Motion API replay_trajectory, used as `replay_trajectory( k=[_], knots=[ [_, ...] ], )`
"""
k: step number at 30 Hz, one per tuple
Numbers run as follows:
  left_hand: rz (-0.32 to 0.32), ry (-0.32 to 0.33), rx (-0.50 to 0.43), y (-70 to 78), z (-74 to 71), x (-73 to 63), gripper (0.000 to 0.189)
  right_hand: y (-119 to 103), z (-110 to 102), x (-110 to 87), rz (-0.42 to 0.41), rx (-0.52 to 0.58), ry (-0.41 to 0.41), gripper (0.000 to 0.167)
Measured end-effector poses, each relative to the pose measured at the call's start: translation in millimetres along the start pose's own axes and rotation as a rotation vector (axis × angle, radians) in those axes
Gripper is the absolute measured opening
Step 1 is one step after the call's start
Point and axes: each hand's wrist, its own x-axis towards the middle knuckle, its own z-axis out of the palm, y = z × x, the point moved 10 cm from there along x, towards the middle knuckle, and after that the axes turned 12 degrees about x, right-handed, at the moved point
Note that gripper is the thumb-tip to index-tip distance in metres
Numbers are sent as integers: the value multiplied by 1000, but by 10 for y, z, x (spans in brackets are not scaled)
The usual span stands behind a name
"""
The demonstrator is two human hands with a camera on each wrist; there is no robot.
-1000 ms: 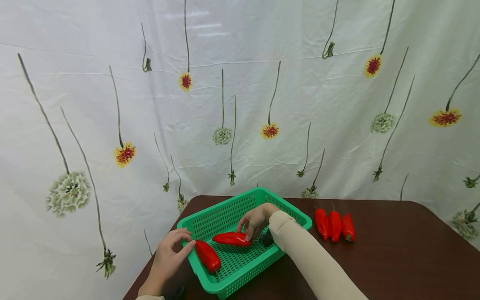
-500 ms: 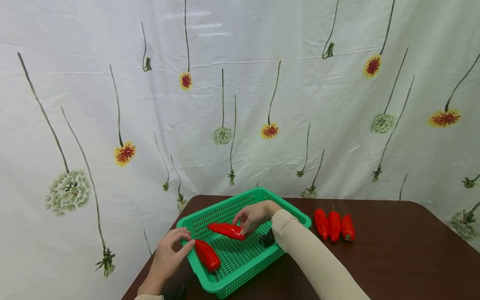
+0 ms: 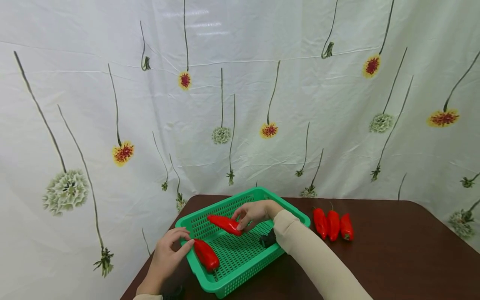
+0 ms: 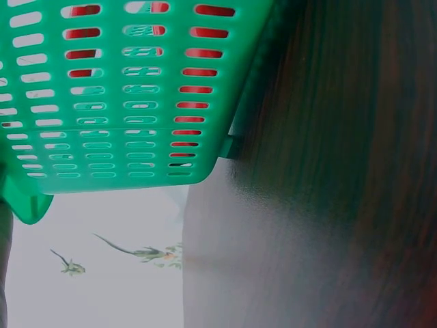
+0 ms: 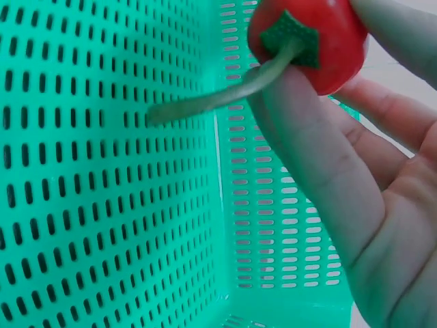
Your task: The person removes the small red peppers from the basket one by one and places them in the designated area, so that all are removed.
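My right hand point(image 3: 255, 214) pinches a red pepper point(image 3: 224, 223) near its stem end, over the green basket point(image 3: 240, 286). The pepper's narrow tip points left and slightly up in the head view. Its green cap and curved stem point(image 5: 225, 99) show close up in the right wrist view, with thumb and fingers round the body. My left hand point(image 3: 168, 252) grips the basket's left rim between thumb and fingers; in the left wrist view mostly the slotted basket wall point(image 4: 102, 102) shows. Inside by that rim lies a second red pepper point(image 3: 206, 255), its stem towards the front.
Three red peppers point(image 3: 333, 225) lie side by side on the dark brown table point(image 3: 397, 246), right of the basket. The black wrist camera point(image 3: 268, 238) hangs under my right wrist. A flower-printed white cloth point(image 3: 243, 166) hangs behind the table.
My right hand has raised the pepper off the basket floor and shifted slightly left, and the pepper's tip has tilted upward. The left hand has stayed on the rim.
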Motion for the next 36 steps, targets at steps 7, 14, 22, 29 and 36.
replay_trajectory(
  k=[7,14,22,29,36],
  knots=[
    [-7,-2,21,-10,5,-7,25,-102,-15,-48,-69,52,56,44],
    [-24,-21,48,-37,10,-2,21,-254,-98,-168,-117,146,142,48],
    [-30,-23,49,-40,11,-4,23,-316,-131,-289,-133,205,198,48],
    [-30,-21,41,-28,9,-15,23,-350,-115,-380,-161,214,217,50],
    [-30,-19,27,-41,20,-10,21,-401,-92,-465,-204,244,231,43]
  ],
)
